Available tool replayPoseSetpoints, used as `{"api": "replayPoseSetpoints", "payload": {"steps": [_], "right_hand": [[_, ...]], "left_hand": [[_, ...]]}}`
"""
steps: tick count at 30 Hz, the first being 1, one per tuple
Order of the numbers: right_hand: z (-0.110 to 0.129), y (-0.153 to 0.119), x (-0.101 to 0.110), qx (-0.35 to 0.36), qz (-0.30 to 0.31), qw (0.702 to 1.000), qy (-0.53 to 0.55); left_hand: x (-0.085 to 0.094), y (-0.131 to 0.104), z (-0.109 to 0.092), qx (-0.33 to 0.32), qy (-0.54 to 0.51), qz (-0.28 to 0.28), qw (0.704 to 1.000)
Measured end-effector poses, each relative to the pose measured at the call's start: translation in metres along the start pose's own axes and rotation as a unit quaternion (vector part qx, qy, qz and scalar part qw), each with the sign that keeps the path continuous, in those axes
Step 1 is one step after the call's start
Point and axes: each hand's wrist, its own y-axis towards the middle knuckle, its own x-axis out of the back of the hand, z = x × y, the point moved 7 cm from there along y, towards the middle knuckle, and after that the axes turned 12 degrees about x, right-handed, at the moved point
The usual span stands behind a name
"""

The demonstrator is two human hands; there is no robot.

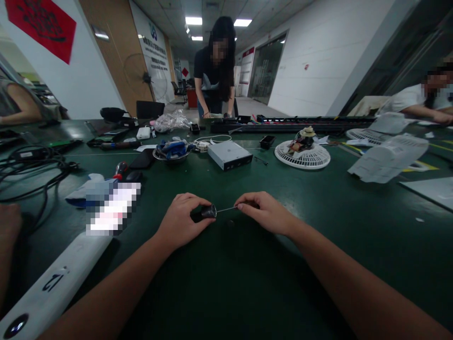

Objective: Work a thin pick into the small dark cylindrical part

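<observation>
Low over the dark green table (226, 283), my left hand (180, 219) grips a short dark cylinder (208, 211) between thumb and fingers. The cylinder lies on its side, its pale-rimmed end facing right. My right hand (264, 211) pinches a thin metal rod (226, 209) that points left. The rod's far end meets the cylinder's rimmed end; whether it goes inside, I cannot tell. A small dark round spot or piece (230, 223) shows on the table just below the rod.
Beyond my hands are a disc drive (230, 155), a bowl of blue items (172, 150) and a white fan grille (302, 155). A long white device (60, 278), a screwdriver (121, 169) and black cables (38, 165) occupy the left. A person (215, 71) leans over the far side.
</observation>
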Motion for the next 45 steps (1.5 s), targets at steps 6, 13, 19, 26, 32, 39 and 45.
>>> {"api": "replayPoseSetpoints", "payload": {"steps": [6,13,19,26,32,39,45], "right_hand": [[-0.002,-0.001,0.008,-0.022,-0.021,0.991,-0.132],[-0.01,-0.007,0.0,-0.08,0.058,0.994,-0.048],[-0.01,-0.007,-0.006,-0.086,0.076,0.993,-0.029],[-0.016,0.004,-0.015,-0.025,-0.079,0.973,0.215],[-0.006,0.008,-0.029,0.045,-0.101,0.961,0.255],[-0.005,0.008,-0.028,0.019,-0.115,0.986,0.118],[-0.015,0.012,-0.039,-0.025,-0.095,0.957,0.273]], "left_hand": [[0.0,0.001,-0.001,0.003,0.015,-0.006,1.0],[0.003,0.002,0.013,0.069,0.026,-0.024,0.997],[0.001,0.004,0.015,0.073,0.025,-0.011,0.997],[-0.006,0.001,0.005,0.006,0.006,0.015,1.0],[-0.008,-0.004,-0.014,-0.06,-0.011,0.041,0.997],[-0.011,-0.005,-0.017,-0.066,-0.033,0.056,0.996],[-0.013,-0.007,-0.02,-0.083,-0.043,0.072,0.993]]}}
